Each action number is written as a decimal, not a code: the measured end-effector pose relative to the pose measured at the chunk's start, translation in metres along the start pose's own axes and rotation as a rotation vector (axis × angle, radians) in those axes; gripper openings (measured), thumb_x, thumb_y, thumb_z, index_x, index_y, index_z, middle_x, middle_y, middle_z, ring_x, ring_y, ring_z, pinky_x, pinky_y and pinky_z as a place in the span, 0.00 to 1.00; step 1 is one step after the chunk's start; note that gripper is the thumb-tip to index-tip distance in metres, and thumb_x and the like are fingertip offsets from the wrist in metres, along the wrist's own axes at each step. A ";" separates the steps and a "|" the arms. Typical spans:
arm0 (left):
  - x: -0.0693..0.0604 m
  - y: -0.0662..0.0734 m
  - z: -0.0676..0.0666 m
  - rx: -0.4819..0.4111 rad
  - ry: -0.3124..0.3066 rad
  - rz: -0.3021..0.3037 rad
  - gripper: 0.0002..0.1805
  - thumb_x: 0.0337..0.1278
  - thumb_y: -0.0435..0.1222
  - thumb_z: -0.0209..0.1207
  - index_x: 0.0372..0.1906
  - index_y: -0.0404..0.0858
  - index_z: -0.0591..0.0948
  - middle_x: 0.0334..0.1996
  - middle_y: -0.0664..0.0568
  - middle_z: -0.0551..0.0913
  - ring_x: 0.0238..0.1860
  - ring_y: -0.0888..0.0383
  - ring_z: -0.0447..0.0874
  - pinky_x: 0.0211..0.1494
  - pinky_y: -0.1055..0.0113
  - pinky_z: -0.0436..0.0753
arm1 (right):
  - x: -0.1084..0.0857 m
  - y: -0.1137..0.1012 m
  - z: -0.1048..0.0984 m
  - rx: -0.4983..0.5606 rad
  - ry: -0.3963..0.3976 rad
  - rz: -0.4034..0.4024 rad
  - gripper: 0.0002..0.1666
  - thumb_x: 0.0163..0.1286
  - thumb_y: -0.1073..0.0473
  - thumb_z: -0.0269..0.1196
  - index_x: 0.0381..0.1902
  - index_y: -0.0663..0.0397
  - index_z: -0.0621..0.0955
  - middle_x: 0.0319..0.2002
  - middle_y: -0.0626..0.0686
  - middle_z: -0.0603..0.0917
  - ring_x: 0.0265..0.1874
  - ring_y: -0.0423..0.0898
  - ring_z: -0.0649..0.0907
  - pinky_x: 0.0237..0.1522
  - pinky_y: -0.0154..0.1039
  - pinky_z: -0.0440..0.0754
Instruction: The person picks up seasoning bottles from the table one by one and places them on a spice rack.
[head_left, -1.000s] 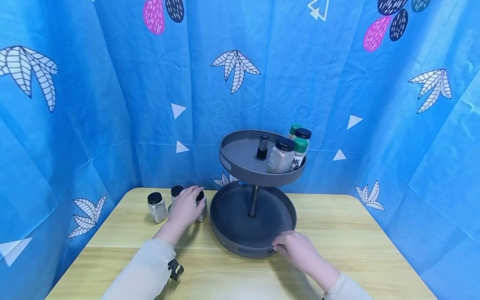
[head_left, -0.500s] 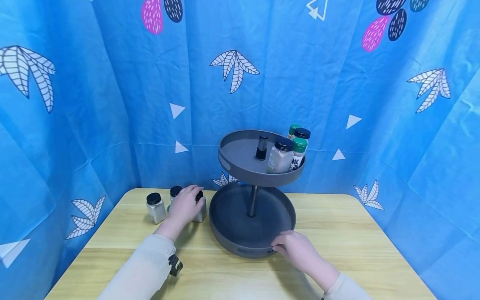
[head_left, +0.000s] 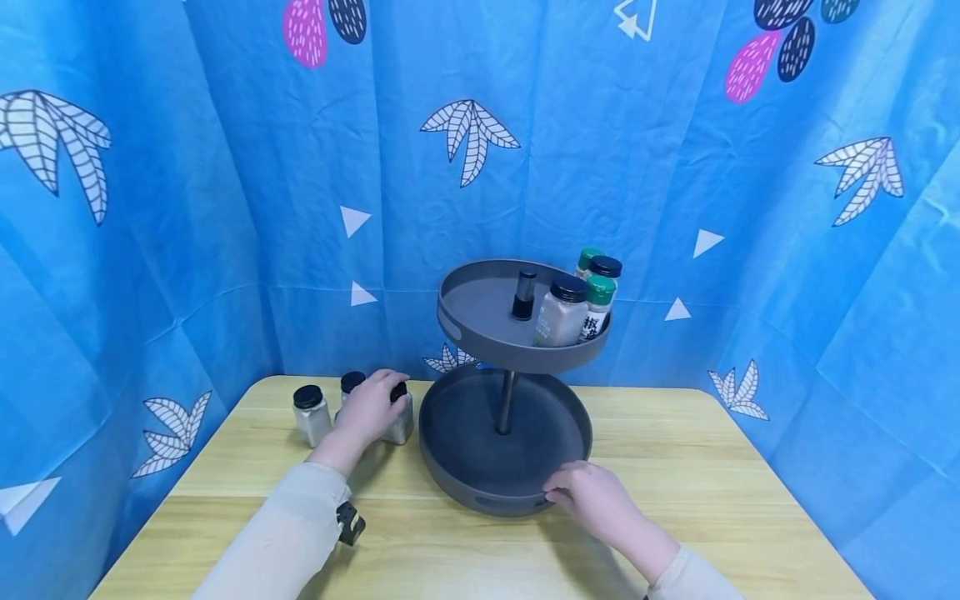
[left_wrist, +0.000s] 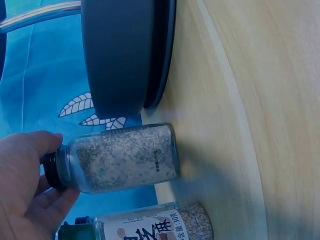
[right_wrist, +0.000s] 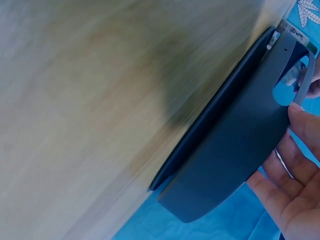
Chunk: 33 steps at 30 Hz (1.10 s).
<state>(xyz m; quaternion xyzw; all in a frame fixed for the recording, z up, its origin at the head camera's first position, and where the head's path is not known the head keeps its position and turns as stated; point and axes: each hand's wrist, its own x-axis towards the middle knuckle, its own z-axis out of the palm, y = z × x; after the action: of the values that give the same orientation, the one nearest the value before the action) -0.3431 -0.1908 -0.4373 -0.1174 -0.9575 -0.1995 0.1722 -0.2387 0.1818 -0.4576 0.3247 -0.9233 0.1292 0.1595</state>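
By its black lid (left_wrist: 51,170), my left hand (head_left: 367,410) holds a clear glass spice jar (left_wrist: 127,159) of pale, speckled seasoning. The jar stands on the table just left of a dark grey two-tier turntable rack (head_left: 450,477). Fingers and thumb lie around the lid in the left wrist view. My right hand (head_left: 592,497) grips the front right rim of the lower tray, with the thumb near an oval cutout (right_wrist: 284,94) in the right wrist view. A green-capped sesame jar (left_wrist: 150,227) stands beside the held jar; in the head view my left hand mostly hides it.
The upper tray (head_left: 510,358) carries several spice jars at its right side, including a large black-lidded jar (head_left: 561,321) and a green-capped bottle (head_left: 600,304). Left on the table (head_left: 675,483) stand a black-lidded jar (head_left: 315,423) and another behind my hand (head_left: 352,383). Blue curtains (head_left: 300,208) enclose the table.
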 end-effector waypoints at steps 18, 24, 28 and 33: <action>-0.001 0.000 -0.001 -0.012 0.035 0.039 0.21 0.65 0.39 0.65 0.59 0.35 0.82 0.57 0.39 0.81 0.57 0.40 0.80 0.60 0.44 0.79 | 0.000 0.001 0.001 -0.001 -0.004 0.001 0.04 0.59 0.60 0.73 0.34 0.48 0.90 0.33 0.42 0.87 0.36 0.43 0.86 0.40 0.41 0.87; -0.002 0.000 -0.001 -0.001 0.029 0.026 0.21 0.65 0.40 0.64 0.60 0.36 0.82 0.58 0.39 0.80 0.58 0.41 0.80 0.61 0.44 0.78 | 0.001 0.000 -0.002 0.011 -0.004 -0.002 0.04 0.59 0.61 0.73 0.34 0.48 0.90 0.33 0.42 0.88 0.36 0.43 0.86 0.39 0.42 0.87; -0.003 0.000 -0.002 0.018 0.032 0.027 0.21 0.64 0.39 0.65 0.59 0.36 0.83 0.58 0.39 0.81 0.58 0.40 0.80 0.61 0.42 0.78 | 0.001 0.001 -0.002 0.016 -0.009 0.007 0.04 0.59 0.60 0.73 0.34 0.48 0.90 0.34 0.42 0.88 0.36 0.43 0.86 0.39 0.42 0.87; -0.004 0.002 -0.003 0.013 0.037 0.025 0.21 0.63 0.39 0.66 0.59 0.36 0.83 0.58 0.39 0.81 0.58 0.40 0.80 0.60 0.41 0.78 | 0.000 0.003 0.000 0.016 -0.016 0.016 0.04 0.60 0.59 0.73 0.34 0.47 0.90 0.34 0.41 0.88 0.36 0.42 0.86 0.39 0.41 0.87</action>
<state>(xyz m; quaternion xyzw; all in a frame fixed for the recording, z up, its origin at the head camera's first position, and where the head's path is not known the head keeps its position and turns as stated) -0.3380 -0.1913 -0.4359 -0.1246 -0.9538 -0.1933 0.1933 -0.2408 0.1843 -0.4580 0.3198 -0.9259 0.1352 0.1488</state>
